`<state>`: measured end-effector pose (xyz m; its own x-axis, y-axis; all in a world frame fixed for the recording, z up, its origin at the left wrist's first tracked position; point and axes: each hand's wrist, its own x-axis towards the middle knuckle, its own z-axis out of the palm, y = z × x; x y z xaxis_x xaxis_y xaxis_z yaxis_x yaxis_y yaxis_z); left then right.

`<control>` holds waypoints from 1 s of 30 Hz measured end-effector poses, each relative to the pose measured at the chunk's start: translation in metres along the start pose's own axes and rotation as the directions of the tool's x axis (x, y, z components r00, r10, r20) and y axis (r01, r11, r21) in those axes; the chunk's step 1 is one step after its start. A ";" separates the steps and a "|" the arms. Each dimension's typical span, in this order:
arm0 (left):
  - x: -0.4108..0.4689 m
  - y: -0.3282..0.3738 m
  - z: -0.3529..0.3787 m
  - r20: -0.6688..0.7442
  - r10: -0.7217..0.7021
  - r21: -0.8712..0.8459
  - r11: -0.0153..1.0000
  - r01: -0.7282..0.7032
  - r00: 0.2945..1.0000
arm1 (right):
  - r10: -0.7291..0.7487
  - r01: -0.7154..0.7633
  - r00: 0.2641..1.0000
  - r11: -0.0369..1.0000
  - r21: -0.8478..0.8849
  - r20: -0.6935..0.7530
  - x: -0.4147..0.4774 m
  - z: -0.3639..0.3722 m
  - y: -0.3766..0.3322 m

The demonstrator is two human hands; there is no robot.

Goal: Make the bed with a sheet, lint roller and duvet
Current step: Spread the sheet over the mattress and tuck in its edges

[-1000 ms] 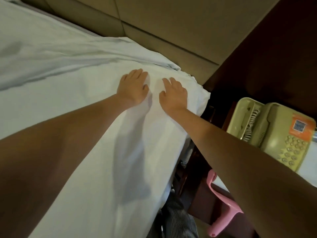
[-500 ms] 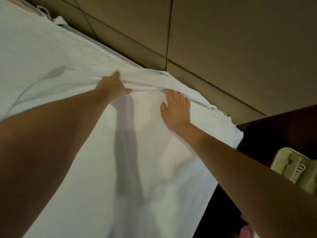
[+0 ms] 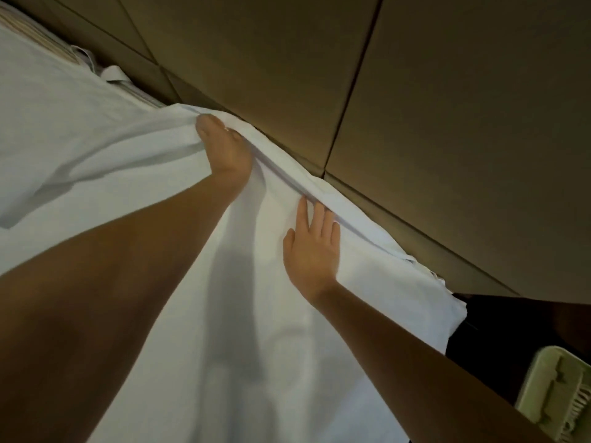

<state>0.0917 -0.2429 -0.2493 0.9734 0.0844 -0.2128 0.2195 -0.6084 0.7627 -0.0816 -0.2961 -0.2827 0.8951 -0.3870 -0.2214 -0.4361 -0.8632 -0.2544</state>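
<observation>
One white sheet (image 3: pixel 96 161) covers the bed (image 3: pixel 56 43), its top edge against the panelled wall (image 3: pixel 447 139) at one o'clock. The left hand (image 3: pixel 224 148) grips that edge with curled fingers. The right hand (image 3: pixel 311 251), at its four o'clock, presses flat, fingers straight. One telephone (image 3: pixel 556 398) sits at five o'clock, beside the bed.

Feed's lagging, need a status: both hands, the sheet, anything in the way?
Left hand grips sheet edge by the headboard. Right hand flat on sheet. Nothing blocking in view.
</observation>
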 end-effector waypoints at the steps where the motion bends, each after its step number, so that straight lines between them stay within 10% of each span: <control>1: 0.003 -0.004 0.005 0.005 -0.059 0.153 0.987 0.057 0.998 | -0.021 0.021 1.000 1.000 0.023 0.007 0.007 0.005 -0.001; 3: 0.010 -0.008 0.003 0.045 -0.152 -0.056 0.987 0.154 0.987 | -0.013 0.008 0.998 0.996 0.087 0.057 0.024 0.009 -0.003; 7: -0.001 -0.039 -0.006 0.101 0.302 0.417 0.852 -0.316 0.948 | 0.096 -0.082 0.993 0.975 0.208 -0.061 0.044 0.017 -0.010; 9: -0.027 -0.048 -0.006 0.099 0.546 0.292 0.783 -0.549 0.832 | 0.056 -0.077 0.994 0.968 0.240 0.094 0.048 0.005 -0.009; 12: -0.055 -0.062 0.005 0.463 0.702 0.194 0.517 -0.834 0.542 | 0.000 -0.033 0.991 0.967 0.252 0.130 0.051 -0.002 -0.007; 20: -0.052 -0.049 0.024 0.789 0.285 0.490 0.240 -0.838 0.544 | -0.057 0.105 0.967 0.978 0.181 -0.250 0.003 0.014 0.036; 30: -0.044 -0.019 0.060 0.809 0.079 0.573 0.114 -0.812 0.582 | 0.006 0.002 0.994 0.997 0.079 -0.109 0.032 0.025 0.033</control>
<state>0.0408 -0.2825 -0.2910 0.5314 -0.6372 -0.5582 -0.8023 -0.5901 -0.0902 -0.0697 -0.3288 -0.3216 0.8971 -0.4253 -0.1195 -0.4400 -0.8356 -0.3289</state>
